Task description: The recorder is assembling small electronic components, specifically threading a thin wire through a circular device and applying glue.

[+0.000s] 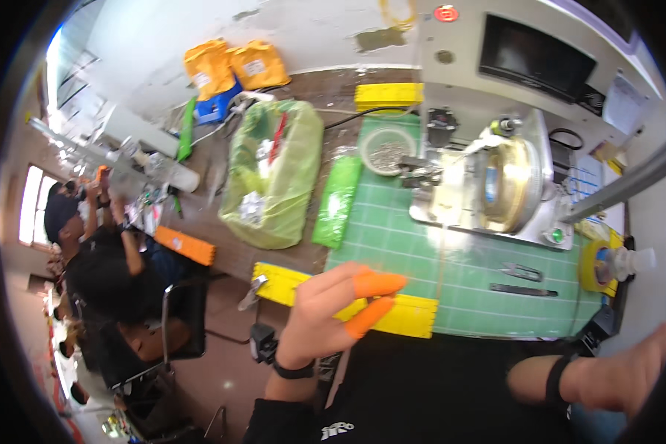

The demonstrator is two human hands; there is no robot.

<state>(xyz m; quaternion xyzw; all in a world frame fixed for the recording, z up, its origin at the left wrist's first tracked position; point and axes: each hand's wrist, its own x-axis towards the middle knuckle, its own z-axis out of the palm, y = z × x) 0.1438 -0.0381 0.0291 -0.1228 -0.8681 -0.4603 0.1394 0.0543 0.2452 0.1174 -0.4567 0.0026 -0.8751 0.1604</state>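
My left hand (pixel 318 311) is over the front edge of the green cutting mat (pixel 466 311), above a yellow strip (pixel 414 317). Orange finger cots cover its thumb and forefinger, whose tips come close in a pinch; anything between them is too small to make out. At the far right edge, my right hand (pixel 633 374) is blurred and its fingers cannot be read. A small silver machine with a round cream-coloured wheel (pixel 522 185) stands on the mat. Left of it, a white bowl (pixel 368 157) holds many small metal pieces. Tweezers (pixel 523 271) and a slim dark tool (pixel 524 290) lie nearer me.
A bin lined with a yellow-green bag (pixel 274 229) stands left of a green packet (pixel 338 200). A dark screen (pixel 536 59) is mounted above the machine. Tape rolls (pixel 594 266) sit at the right. Co-workers (pixel 111 274) sit farther left.
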